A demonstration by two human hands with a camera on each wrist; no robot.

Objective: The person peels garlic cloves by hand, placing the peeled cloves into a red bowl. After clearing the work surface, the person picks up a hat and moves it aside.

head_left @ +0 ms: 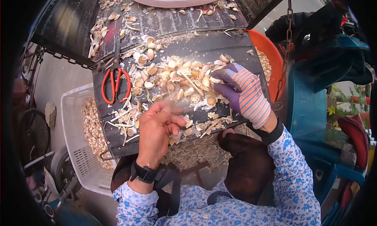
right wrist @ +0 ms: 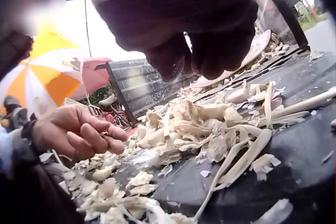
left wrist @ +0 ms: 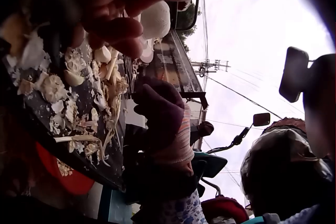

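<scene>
A loose pile of garlic cloves [head_left: 176,78], mixed with papery skins and dry stalks, lies on a dark ridged board [head_left: 204,49]. My bare left hand [head_left: 154,126] hovers at the pile's near left edge, motion-blurred, its fingers loosely bent; nothing shows in its grasp in the right wrist view. At the pile's right end is my right hand [head_left: 247,92] in a striped glove with purple fingers. Its thumb and fingers stand apart beside a pale clove, and a gap shows between them in the right wrist view. Red-handled scissors [head_left: 116,84] lie left of the pile.
A white plastic crate [head_left: 70,135] holding garlic stands below the board's left side. Under the right side is an orange basin [head_left: 271,49] with more cloves. A pale pink hat [head_left: 176,1] sits at the far end. Chains [head_left: 289,25] hang at both sides.
</scene>
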